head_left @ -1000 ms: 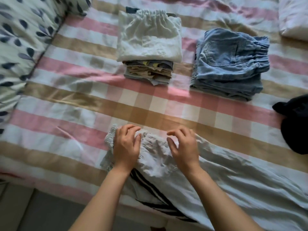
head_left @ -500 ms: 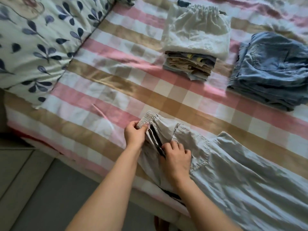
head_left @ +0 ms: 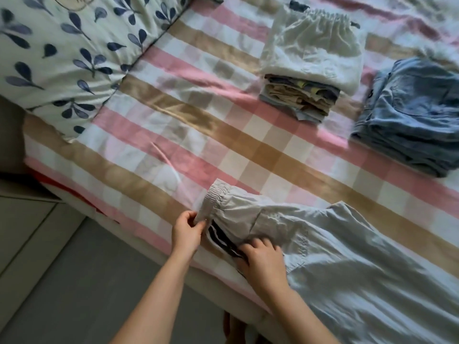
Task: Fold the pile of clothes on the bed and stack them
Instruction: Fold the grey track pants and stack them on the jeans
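step: straightening trousers (head_left: 347, 256) at bed (head_left: 248, 150) near edge | left hand (head_left: 186, 232) pinches waistband (head_left: 211, 202) | right hand (head_left: 263, 261) curled on striped side, grip unclear | stacks (head_left: 310, 58) behind | next: likely flatten, fold

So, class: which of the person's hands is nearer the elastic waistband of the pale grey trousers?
Left. The left hand pinches the waistband at its near end; the right hand sits apart from it, further down the trousers, on the dark side stripes.
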{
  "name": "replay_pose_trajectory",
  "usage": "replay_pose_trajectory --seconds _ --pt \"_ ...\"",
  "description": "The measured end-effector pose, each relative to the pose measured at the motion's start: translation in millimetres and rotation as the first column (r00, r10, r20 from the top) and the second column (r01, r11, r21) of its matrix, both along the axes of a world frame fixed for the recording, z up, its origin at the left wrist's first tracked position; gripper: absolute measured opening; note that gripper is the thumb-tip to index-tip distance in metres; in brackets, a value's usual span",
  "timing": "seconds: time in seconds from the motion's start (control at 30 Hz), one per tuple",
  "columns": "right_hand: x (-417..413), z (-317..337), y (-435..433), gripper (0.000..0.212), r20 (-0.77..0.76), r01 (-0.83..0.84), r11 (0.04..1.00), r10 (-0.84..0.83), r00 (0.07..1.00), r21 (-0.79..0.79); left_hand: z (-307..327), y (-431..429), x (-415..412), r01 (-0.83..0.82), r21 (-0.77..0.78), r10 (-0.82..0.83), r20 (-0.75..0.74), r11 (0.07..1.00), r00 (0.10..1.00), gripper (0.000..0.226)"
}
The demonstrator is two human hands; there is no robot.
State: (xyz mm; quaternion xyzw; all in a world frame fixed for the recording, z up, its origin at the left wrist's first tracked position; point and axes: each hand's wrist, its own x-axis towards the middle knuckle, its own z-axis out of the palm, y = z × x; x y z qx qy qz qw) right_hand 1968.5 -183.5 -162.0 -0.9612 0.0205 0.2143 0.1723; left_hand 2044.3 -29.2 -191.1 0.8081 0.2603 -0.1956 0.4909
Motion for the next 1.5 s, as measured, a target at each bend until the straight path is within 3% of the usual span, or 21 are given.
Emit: replay_pose_trajectory --seconds 0.1,0.2,0.3,0.37,0.47,0.57,0.67,0.83,0.93,1.0,1.03,1.1,1.13,1.2,1.3,1.4,1.5 --pt "16.1 5.8 -18.0 0.023 0.103 0.057 0.973 -0.082 0.991 0.222 2.3 -0.5 16.9 0.059 0.059 -0.064 0.088 0.997 0.994 0.022" --pt "40.0 11.6 -42.8 0.010 0.401 0.229 0.918 -0.352 0.846 0.324 10.5 -13.9 45.2 0.100 0.053 -0.108 0.173 0.994 0.979 0.017" --pt "71.6 3.2 -64.5 0.017 0.254 0.392 0.901 -0.430 0.866 0.188 11.7 -26.5 70.2 0.322 0.079 -0.325 0.015 0.943 0.946 0.023" --pt "87.7 -6.9 -77.1 0.026 0.012 0.341 0.938 -0.343 0.939 0.052 8.3 -28.9 78.2 0.404 0.044 -0.400 -0.069 0.914 0.914 0.028" --pt "97.2 -19.7 -85.9 0.029 -0.230 0.246 0.968 -0.229 0.946 0.048 9.8 -28.8 80.3 0.398 0.015 -0.392 -0.140 0.917 0.909 0.057" --pt "96.6 -24.9 -87.7 0.025 -0.201 0.220 0.974 -0.204 0.958 0.061 11.6 -27.4 82.9 0.479 -0.132 -0.494 -0.124 0.868 0.861 0.038" --pt "100.5 -24.3 -89.2 0.025 -0.066 0.330 0.924 -0.323 0.944 0.193 15.1 -24.8 89.4 0.459 -0.228 -0.476 -0.024 0.859 0.879 0.023" --pt "139.8 -29.4 -73.2 0.014 0.095 0.376 0.884 -0.414 0.905 0.278 14.0 -17.6 129.3 0.453 0.044 -0.453 0.191 0.890 0.871 0.028" --pt "152.1 -31.0 -72.9 0.013 0.044 0.404 0.874 -0.430 0.902 0.269 9.7 -16.3 143.8 0.469 0.121 -0.482 0.118 0.875 0.868 0.033" --pt "143.1 -26.8 -83.8 0.013 0.110 0.442 0.844 -0.491 0.864 0.304 13.2 -18.8 143.0 0.454 0.159 -0.470 0.083 0.877 0.879 0.042" --pt "133.8 -22.9 -91.8 0.014 0.180 0.470 0.822 -0.540 0.822 0.321 17.6 -22.2 140.7 0.422 0.277 -0.472 0.148 0.863 0.869 0.045" --pt "110.3 -16.0 -108.4 0.017 0.297 0.542 0.781 -0.621 0.725 0.310 27.6 -36.2 132.0 0.321 0.528 -0.558 0.386 0.786 0.734 0.039" --pt "99.0 -14.1 -116.3 0.019 0.322 0.582 0.764 -0.646 0.692 0.280 31.2 -48.7 126.2 0.304 0.570 -0.607 0.469 0.763 0.642 0.033" --pt "81.8 -15.8 -131.2 0.023 0.318 0.644 0.742 -0.665 0.675 0.184 33.6 -78.9 111.1 0.423 0.546 -0.687 0.510 0.724 0.517 0.020" --pt "70.8 -22.9 -149.5 0.032 0.245 0.715 0.696 -0.705 0.666 0.061 18.7 -116.6 86.5 0.635 0.532 -0.825 0.417 0.561 0.380 0.017" --pt "67.3 -30.1 -158.1 0.036 0.187 0.753 0.657 -0.738 0.648 -0.014 -1.3 -129.8 71.7 0.683 0.566 -0.886 0.285 0.463 0.364 0.025" --pt "67.7 -37.2 -160.8 0.029 0.186 0.703 0.710 -0.698 0.692 0.047 -18.0 -129.5 67.2 0.673 0.611 -0.906 0.215 0.417 0.365 0.035"
